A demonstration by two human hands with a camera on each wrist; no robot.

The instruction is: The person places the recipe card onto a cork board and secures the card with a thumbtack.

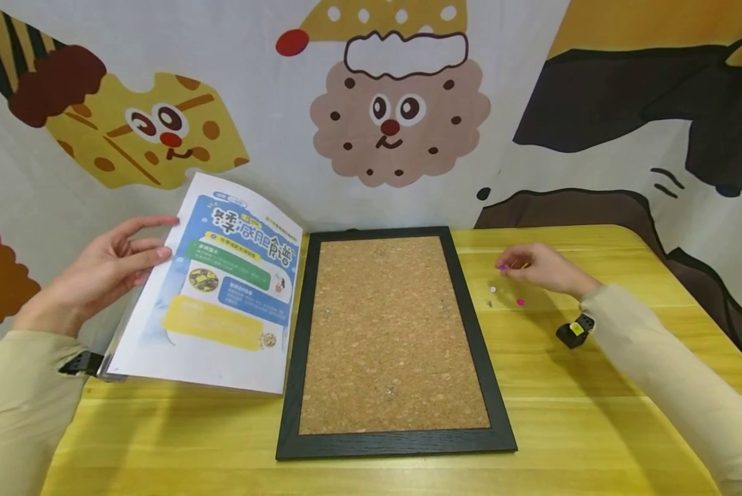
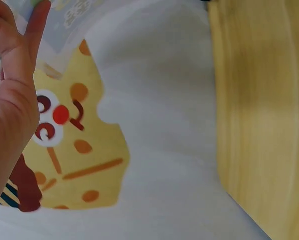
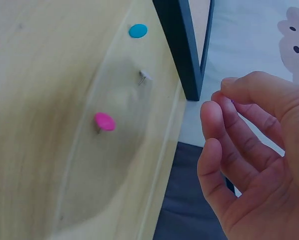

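Observation:
My left hand (image 1: 100, 272) holds a printed sheet (image 1: 138, 344) with blue, green and yellow panels by its left edge, thumb in front. The sheet is raised and tilted beside a cork board (image 1: 395, 331). To the right of the board, my right hand (image 1: 543, 269) pinches a purple thumbtack (image 1: 502, 266) between thumb and fingertips, just above the table. Most of that tack is covered by the fingers in the right wrist view. Below this hand lie a pink thumbtack (image 3: 104, 121), a white thumbtack (image 3: 145, 75) and a blue thumbtack (image 3: 138, 31).
The cork board lies in a black frame (image 1: 402, 442) on a yellow wood-grain table (image 1: 594, 406). Behind the table hangs a cloth (image 1: 271, 124) printed with cartoon food faces. Clear fasteners (image 1: 390, 391) show on the cork near its edges.

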